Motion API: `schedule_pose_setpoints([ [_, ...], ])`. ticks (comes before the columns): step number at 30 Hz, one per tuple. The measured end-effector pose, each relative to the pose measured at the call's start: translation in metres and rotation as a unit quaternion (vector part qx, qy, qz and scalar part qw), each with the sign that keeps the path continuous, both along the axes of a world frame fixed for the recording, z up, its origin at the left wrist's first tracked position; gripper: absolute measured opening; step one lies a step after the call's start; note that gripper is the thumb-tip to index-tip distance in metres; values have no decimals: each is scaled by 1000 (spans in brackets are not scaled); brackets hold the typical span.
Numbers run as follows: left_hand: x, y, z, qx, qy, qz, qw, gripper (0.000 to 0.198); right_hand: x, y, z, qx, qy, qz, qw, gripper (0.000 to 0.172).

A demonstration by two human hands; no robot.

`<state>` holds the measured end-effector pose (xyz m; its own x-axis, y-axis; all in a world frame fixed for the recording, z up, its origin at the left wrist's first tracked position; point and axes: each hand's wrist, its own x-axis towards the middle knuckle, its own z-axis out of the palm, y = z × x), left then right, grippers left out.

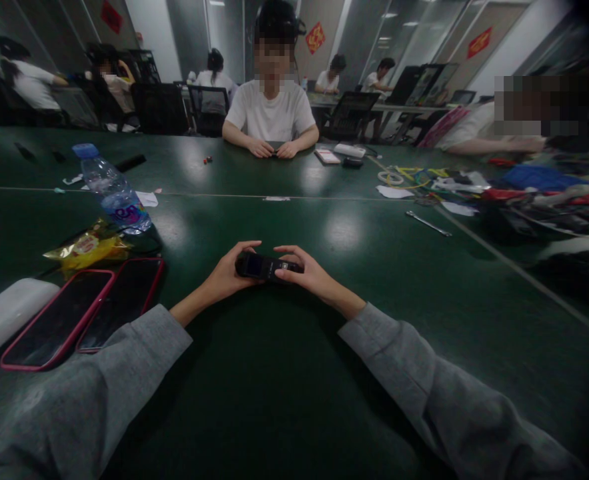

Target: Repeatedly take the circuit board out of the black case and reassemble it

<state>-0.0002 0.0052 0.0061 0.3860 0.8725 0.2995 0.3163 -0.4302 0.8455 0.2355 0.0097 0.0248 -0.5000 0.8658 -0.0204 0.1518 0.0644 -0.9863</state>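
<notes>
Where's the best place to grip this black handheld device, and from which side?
The black handheld device is probably best gripped by its two ends, left hand from the left, right hand from the right: it's elongated, held crosswise, with its screen facing the camera.

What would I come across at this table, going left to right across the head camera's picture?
White object, water bottle, left hand, black handheld device, right hand, wrench, blue item.
</notes>
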Motion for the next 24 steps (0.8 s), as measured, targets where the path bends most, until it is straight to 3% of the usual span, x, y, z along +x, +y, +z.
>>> schedule_pose_setpoints([
  [7, 3, -2, 4, -60, 13, -15, 998, 85, -1, -1, -4, 13, 11, -30, 999, 56],
  [15, 2, -5, 11, -80, 78, 24, 993, 57, -1, -2, -3, 24, -7, -36, 999, 56],
  [24, 2, -2, 10, -80, 69, 32, 994, 50, 0, -1, -9, 76, -41, -16, 996, 52],
])
